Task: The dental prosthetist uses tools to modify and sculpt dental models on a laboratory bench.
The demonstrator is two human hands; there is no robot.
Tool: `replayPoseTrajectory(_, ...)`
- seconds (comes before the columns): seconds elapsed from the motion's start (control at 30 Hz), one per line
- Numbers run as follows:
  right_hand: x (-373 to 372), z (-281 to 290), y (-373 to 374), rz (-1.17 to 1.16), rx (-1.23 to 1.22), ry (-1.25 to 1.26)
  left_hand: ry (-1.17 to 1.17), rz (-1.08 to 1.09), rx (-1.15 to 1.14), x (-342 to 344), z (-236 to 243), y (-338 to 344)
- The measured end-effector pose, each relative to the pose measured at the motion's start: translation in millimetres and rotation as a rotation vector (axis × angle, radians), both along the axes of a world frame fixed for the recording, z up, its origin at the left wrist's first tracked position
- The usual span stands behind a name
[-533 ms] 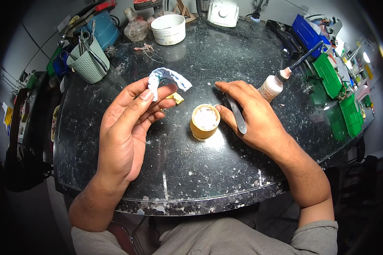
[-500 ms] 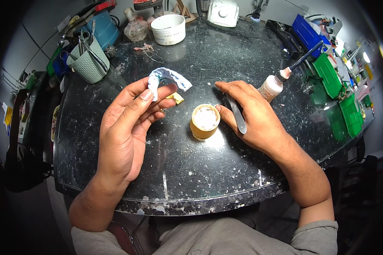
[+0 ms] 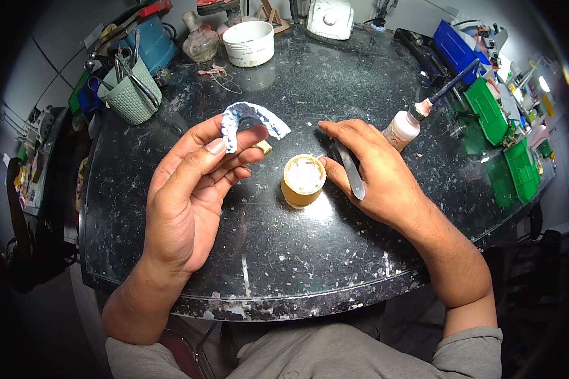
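My left hand (image 3: 186, 196) is closed, pinching a horseshoe-shaped white and bluish dental arch piece (image 3: 254, 112) between thumb and fingers above the table. Its curve faces away from me, with its free end toward the right. Under those fingertips a small yellow piece (image 3: 263, 147) shows in part. A small tan cup (image 3: 302, 196) with white material inside stands between my hands. My right hand (image 3: 376, 164) rests beside it, its thumb at the cup's rim. That hand is closed on a slim dark metal tool (image 3: 354, 177) with a flat rounded end; the tool's other end is hidden.
The dark, speckled table (image 3: 297, 252) curves at its front edge. A white bottle (image 3: 403, 128) with a brush across its top stands beyond my right hand. Green bins (image 3: 489, 114) line the right side. Back left are a tool basket (image 3: 131, 98) and a white tub (image 3: 249, 47).
My left hand has turned the arch piece slightly, so more of its inner side shows and its free end sits a little lower and further right. My right hand has barely moved.
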State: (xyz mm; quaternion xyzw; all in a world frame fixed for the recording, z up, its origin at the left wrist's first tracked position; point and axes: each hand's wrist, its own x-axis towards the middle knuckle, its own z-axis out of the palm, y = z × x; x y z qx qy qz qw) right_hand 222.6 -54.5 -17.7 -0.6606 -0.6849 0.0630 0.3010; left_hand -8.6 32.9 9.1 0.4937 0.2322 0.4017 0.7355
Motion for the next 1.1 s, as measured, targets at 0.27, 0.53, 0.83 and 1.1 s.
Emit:
replayPoseTrajectory(0.27,-0.4,0.5,-0.1,-0.001,-0.006,-0.011,0.002,0.017,-0.009,0.2,-0.1,-0.1)
replayPoseTrajectory(0.53,0.2,0.2,-0.1,0.009,0.015,-0.013,-0.014,-0.004,-0.046,-1.1,-1.6,0.5)
replayPoseTrajectory(0.83,-0.8,5.7,5.3,0.015,0.138,0.206,-0.044,-0.022,-0.106,-5.7,-5.7,2.7)
replayPoseTrajectory(1.1,0.5,13.8,1.7,0.106,0.279,0.633,-0.106,-0.101,-0.094,-6.8,-6.6,4.6)
